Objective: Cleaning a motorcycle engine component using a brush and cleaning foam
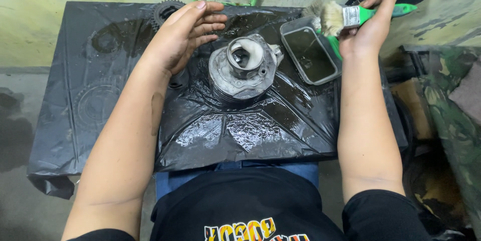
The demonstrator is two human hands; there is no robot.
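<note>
The cylinder sits mid-sheet on wet black plastic. The left hand hovers just beside it, fingers spread, holding nothing. The right hand grips a green brush above a tray of dark liquid. A gear lies behind.

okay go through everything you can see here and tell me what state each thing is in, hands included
left hand: open, fingers spread, hovering beside the metal part, holding nothing
right hand: shut on the paintbrush
paintbrush: green handle, bristles splayed, raised above the tray
metal cylinder part: upright, bore facing up, grimy
plastic tray: uncovered, holds dark liquid
black plastic sheet: spread out, wet and shiny
gear: lying at the sheet's far edge
</note>
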